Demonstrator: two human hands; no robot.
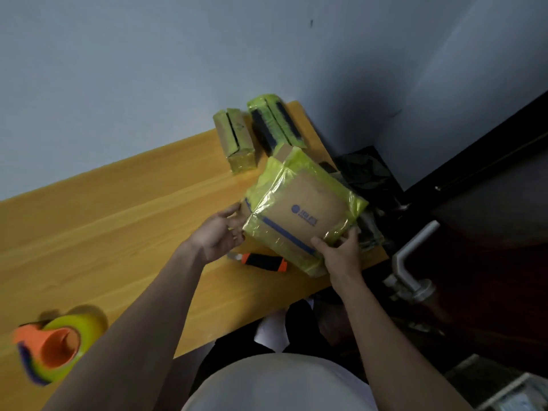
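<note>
Two bare hands are used on the brown cardboard box wrapped in yellow-green tape (305,209), which is held tilted above the right end of the orange-brown wooden counter (118,218). The left hand (218,232) is closed on the box's 9 o'clock corner, thumb on top and fingers (237,234) curled beneath. The right hand (341,250) is clamped on the 5 o'clock corner, thumb on the face and fingers wrapped round the edge.

The step is judged to be turning the box to check its wrap. Both corners are best supported throughout the turn, and any wrinkled tape pressed flat. The orange-and-black utility knife (261,261), lying at 7 o'clock beneath the box, is to be cleared when the box is set down. A sensible spot is judged to be beside the smaller taped cardboard box (237,140) and the dark taped box (277,123) at 11 o'clock.
</note>
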